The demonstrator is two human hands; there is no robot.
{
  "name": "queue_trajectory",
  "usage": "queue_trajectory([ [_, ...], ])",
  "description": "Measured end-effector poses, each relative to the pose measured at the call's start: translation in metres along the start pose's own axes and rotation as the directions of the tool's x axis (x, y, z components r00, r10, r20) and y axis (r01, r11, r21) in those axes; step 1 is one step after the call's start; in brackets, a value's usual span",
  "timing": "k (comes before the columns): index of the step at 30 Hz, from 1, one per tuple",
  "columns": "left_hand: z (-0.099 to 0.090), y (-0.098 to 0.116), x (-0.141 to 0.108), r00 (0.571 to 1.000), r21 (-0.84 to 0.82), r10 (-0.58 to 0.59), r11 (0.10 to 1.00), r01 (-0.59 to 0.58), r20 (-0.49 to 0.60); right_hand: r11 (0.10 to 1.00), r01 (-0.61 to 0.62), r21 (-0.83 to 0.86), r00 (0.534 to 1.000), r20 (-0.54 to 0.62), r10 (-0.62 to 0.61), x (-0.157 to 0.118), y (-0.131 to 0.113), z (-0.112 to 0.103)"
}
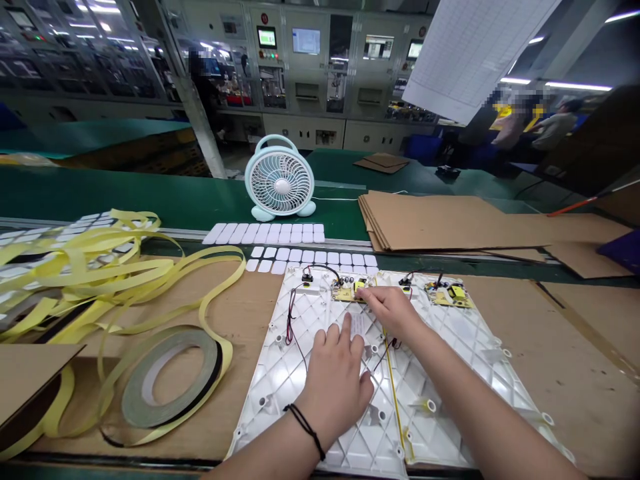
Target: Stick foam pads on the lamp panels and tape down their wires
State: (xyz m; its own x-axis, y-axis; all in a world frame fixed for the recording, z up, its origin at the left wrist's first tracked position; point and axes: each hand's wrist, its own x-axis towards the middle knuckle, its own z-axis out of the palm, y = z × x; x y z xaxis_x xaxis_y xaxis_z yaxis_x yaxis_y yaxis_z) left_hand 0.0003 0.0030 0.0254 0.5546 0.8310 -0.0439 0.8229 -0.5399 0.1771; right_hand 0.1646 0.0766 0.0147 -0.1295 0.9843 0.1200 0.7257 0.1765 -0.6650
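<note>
Two white plastic panels (450,373) with ribs and screw posts lie side by side before me. My left hand (336,377) rests flat on the left panel, fingers spread, holding nothing; a black band circles the wrist. At the top of that panel, my right hand (393,312) has its fingers curled together, the fingertips on a yellow circuit board (344,293). Whether anything small is pinched there is hidden. On the right panel sits a second circuit board (450,295). Thin red and black wires (290,317) run down the left panel.
Left of the panels lie a tape roll (173,380) and tangled yellow strips (150,273). White pads (315,257) line the back edge. Behind them stands a light blue fan (281,180). Cardboard sheets (440,220) are stacked at right; a paper sheet (475,53) hangs above.
</note>
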Motion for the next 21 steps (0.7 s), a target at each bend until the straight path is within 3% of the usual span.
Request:
queue_trajectory([
  [3, -0.001, 0.0, 0.0, 1.0, 0.0, 0.014, 1.0, -0.014, -0.011, 0.999, -0.005, 0.047, 1.0, -0.02, 0.006, 0.001, 0.004, 0.001],
  [14, -0.003, 0.001, 0.0, 0.998, -0.1, -0.011, 0.995, 0.005, -0.059, 0.996, 0.035, 0.087, 0.995, 0.092, -0.043, 0.001, 0.01, 0.006],
  [18, -0.01, -0.004, -0.024, 0.997, -0.245, 0.026, 0.969, -0.044, -0.077, 0.998, 0.035, 0.049, 0.985, 0.168, -0.043, 0.001, 0.013, 0.007],
  [21, -0.027, -0.012, -0.055, 0.985, -0.295, 0.04, 0.951, -0.089, -0.171, 0.989, 0.132, -0.06, 0.969, 0.217, -0.116, -0.002, 0.01, 0.005],
])
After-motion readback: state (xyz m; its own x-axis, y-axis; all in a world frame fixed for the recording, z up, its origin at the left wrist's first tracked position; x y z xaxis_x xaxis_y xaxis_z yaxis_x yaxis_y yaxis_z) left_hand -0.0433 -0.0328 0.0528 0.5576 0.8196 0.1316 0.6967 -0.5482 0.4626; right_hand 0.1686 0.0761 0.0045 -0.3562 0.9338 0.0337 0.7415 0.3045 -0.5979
